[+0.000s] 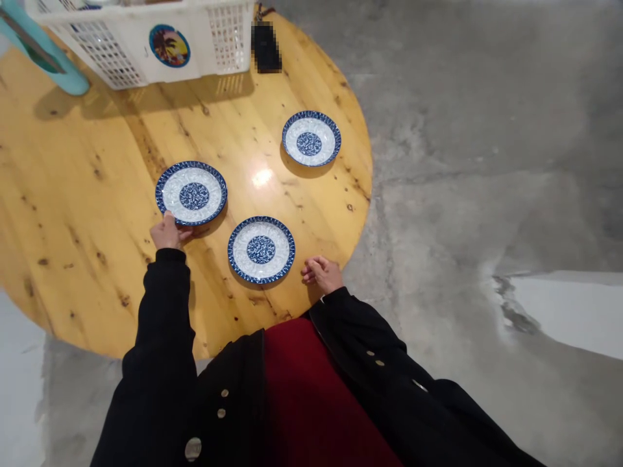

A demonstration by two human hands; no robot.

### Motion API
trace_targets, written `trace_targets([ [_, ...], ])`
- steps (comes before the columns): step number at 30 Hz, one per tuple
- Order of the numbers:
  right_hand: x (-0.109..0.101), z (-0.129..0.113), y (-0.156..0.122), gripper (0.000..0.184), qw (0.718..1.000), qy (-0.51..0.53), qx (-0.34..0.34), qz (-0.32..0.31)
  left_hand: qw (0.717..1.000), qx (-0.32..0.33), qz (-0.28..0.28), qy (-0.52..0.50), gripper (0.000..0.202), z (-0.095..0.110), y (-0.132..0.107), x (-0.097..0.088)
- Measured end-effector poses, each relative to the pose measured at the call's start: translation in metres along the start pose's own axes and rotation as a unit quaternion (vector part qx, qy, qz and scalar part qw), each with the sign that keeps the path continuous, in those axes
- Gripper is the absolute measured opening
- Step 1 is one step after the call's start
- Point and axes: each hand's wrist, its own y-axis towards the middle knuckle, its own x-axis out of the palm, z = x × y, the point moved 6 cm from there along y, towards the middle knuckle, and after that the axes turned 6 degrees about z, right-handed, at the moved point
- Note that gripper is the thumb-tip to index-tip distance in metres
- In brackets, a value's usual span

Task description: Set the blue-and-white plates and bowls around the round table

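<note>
One plate, gripped at the near left rim by the left hand, thumb on top and fingers partly hidden below. Leftmost of three on the bench; cannot tell whether slightly raised or lying flat. Across its face, a dark blue border, a pale patterned ring and a blue patterned centre, all in plain sight apart from a bit under the thumb.

To the right and closer to the body, the near plate, same pattern, close to the gripped one without touching. Just beside it on the right, by the edge of the wood, the right hand, loosely closed with fingers curled in, touching neither plate. Farther out, toward the right edge, the far plate, matching, well apart from both others.

Beyond, at the back, a white basket, cut off by the top of the view. On its front, between pierced grids, a round palm-tree sticker. Inside, only scraps of contents above the rim, pale and brownish, too little to name. To its left, a light-blue object, partly out of view; at its right corner, a black object, blurred. Beyond the bench, grey floor.
</note>
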Motion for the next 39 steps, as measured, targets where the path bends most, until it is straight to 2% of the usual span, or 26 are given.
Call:
trace_targets([
  [4, 0.013, -0.008, -0.003, 0.038, 0.999, -0.004, -0.028, -0.024, 0.997, -0.05, -0.051, 0.011, 0.038, -0.031, -0.051, -0.009],
  [6, 0.013, -0.01, -0.004, 0.04, 0.999, -0.01, -0.035, -0.022, 0.997, -0.037, -0.065, 0.008, 0.035, -0.044, -0.072, -0.016],
  [8, 0.009, -0.012, -0.004, 0.041, 0.999, -0.014, -0.042, -0.006, 0.998, -0.008, -0.066, 0.018, 0.032, -0.05, -0.08, -0.025],
  [10, 0.006, -0.014, -0.004, 0.043, 0.998, -0.021, -0.054, 0.006, 0.998, 0.019, -0.048, 0.047, 0.03, -0.046, -0.075, -0.032],
  [13, 0.003, -0.02, -0.006, 0.044, 0.996, -0.035, -0.079, 0.011, 0.991, 0.054, -0.01, 0.122, 0.028, -0.024, -0.052, -0.041],
  [16, 0.001, -0.029, -0.011, 0.042, 0.992, -0.049, -0.115, 0.021, 0.968, 0.11, 0.01, 0.224, 0.024, 0.006, -0.029, -0.042],
  [18, -0.003, -0.037, -0.018, 0.04, 0.987, -0.058, -0.145, 0.031, 0.954, 0.133, -0.002, 0.268, 0.025, 0.017, -0.019, -0.037],
  [22, -0.01, -0.056, -0.032, 0.035, 0.979, -0.073, -0.182, 0.049, 0.941, 0.139, -0.04, 0.305, 0.03, 0.02, -0.012, -0.024],
  [25, -0.005, -0.078, -0.034, 0.031, 0.973, -0.092, -0.209, 0.044, 0.937, 0.143, -0.039, 0.316, 0.033, 0.021, -0.011, -0.021],
  [28, 0.021, -0.108, -0.021, 0.031, 0.962, -0.118, -0.244, 0.013, 0.934, 0.15, -0.03, 0.322, 0.037, 0.025, -0.01, -0.021],
  [30, 0.051, -0.13, -0.003, 0.03, 0.956, -0.141, -0.257, -0.017, 0.933, 0.151, -0.029, 0.326, 0.041, 0.028, -0.009, -0.02],
  [34, 0.134, -0.162, 0.046, 0.028, 0.941, -0.202, -0.254, -0.095, 0.928, 0.157, -0.047, 0.335, 0.045, 0.029, -0.008, -0.016],
  [37, 0.195, -0.168, 0.08, 0.021, 0.928, -0.252, -0.24, -0.136, 0.926, 0.161, -0.057, 0.337, 0.048, 0.027, -0.006, -0.014],
  [39, 0.225, -0.166, 0.097, 0.014, 0.912, -0.284, -0.244, -0.164, 0.926, 0.154, -0.062, 0.338, 0.05, 0.023, -0.004, -0.012],
])
